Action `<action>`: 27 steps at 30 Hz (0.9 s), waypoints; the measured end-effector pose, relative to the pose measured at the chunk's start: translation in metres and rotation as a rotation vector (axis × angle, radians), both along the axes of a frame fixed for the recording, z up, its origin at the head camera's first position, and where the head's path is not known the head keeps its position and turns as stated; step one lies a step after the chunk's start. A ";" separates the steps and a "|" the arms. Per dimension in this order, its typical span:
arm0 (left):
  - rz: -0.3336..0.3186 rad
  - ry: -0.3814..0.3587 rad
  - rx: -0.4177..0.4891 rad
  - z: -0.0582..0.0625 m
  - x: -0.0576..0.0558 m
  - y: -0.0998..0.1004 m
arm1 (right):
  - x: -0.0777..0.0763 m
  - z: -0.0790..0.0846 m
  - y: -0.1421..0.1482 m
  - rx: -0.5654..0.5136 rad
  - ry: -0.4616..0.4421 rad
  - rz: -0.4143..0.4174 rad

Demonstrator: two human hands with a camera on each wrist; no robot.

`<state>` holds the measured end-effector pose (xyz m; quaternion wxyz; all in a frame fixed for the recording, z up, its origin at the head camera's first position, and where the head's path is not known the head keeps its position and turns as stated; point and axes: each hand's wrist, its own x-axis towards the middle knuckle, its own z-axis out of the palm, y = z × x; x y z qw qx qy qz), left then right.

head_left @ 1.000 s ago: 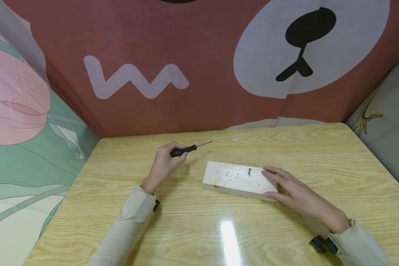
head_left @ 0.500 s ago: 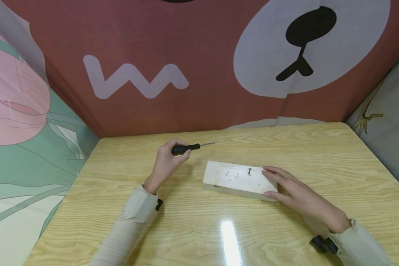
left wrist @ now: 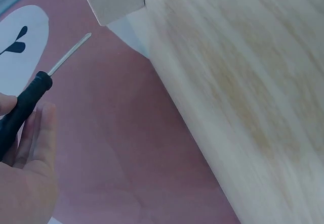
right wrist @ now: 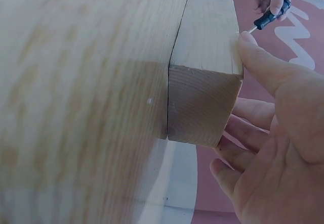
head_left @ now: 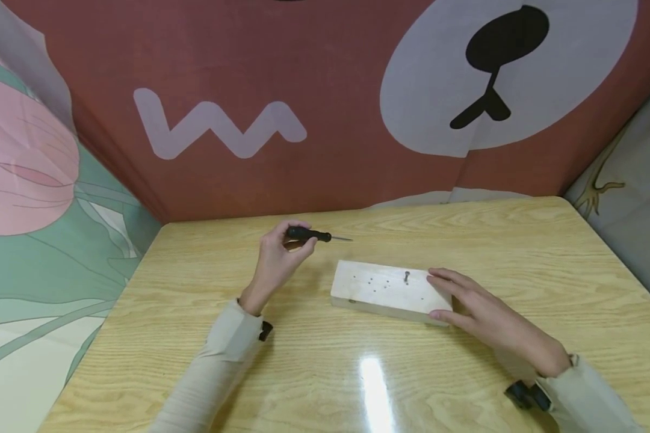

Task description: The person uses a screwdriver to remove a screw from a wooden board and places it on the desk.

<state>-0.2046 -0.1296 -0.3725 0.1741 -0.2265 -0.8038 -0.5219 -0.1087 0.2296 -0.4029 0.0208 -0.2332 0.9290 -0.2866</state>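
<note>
In the head view my left hand [head_left: 276, 261] pinches a black-handled screwdriver [head_left: 316, 235] above the table, its thin metal shaft pointing right. The left wrist view shows the screwdriver [left wrist: 28, 100] between thumb and fingers, its tip touching nothing. A pale wooden block [head_left: 376, 291] lies flat on the table to the right. Several small holes dot its top, and a screw [head_left: 407, 275] stands up near its right part. My right hand [head_left: 490, 316] holds the block's right end, thumb at the near edge and fingers toward the far edge, as the right wrist view also shows with the block [right wrist: 202, 102].
The table [head_left: 314, 373] has a light wood grain and a bright glare streak in front of the block. A red cloth with a cartoon print [head_left: 336, 156] hangs behind its back edge. Printed cloths also hang at the left [head_left: 27, 258] and right [head_left: 639, 198].
My left hand has moved slightly right and away from me. The screwdriver has turned so that its tip now points a little downward. The right hand and block have stayed still.
</note>
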 end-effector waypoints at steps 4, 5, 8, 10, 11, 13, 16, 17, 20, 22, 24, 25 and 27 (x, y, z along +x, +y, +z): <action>-0.009 -0.017 0.034 0.002 0.001 0.004 | 0.000 0.000 0.000 0.002 0.003 -0.006; -0.011 -0.021 0.043 0.003 0.002 0.005 | 0.000 0.000 -0.001 0.003 0.001 -0.008; -0.019 -0.029 0.073 0.004 0.003 0.008 | 0.000 0.000 -0.001 0.002 -0.008 -0.010; -0.020 -0.025 0.086 0.004 0.004 0.010 | -0.001 0.000 -0.001 -0.001 -0.015 -0.011; -0.021 -0.023 0.093 0.004 0.005 0.011 | -0.001 0.000 -0.001 -0.002 -0.017 -0.012; -0.024 -0.019 0.111 0.004 0.005 0.013 | -0.001 0.000 -0.001 -0.005 -0.021 -0.015; -0.030 -0.009 0.136 0.005 0.006 0.017 | -0.001 0.000 0.000 -0.006 -0.016 -0.012; -0.035 -0.005 0.145 0.006 0.006 0.018 | -0.001 0.000 0.000 -0.006 -0.014 -0.013; -0.051 0.002 0.161 0.008 0.008 0.022 | -0.001 0.000 0.001 -0.007 -0.011 -0.012; -0.067 0.002 0.169 0.009 0.010 0.025 | -0.001 0.000 0.001 -0.007 -0.012 -0.013; -0.082 -0.007 0.170 0.011 0.011 0.027 | -0.001 0.000 0.001 -0.011 -0.013 -0.009; -0.088 -0.012 0.167 0.011 0.012 0.028 | -0.001 0.000 0.001 -0.011 -0.015 -0.012; -0.097 -0.019 0.166 0.012 0.014 0.030 | -0.002 -0.001 0.001 -0.017 -0.015 -0.008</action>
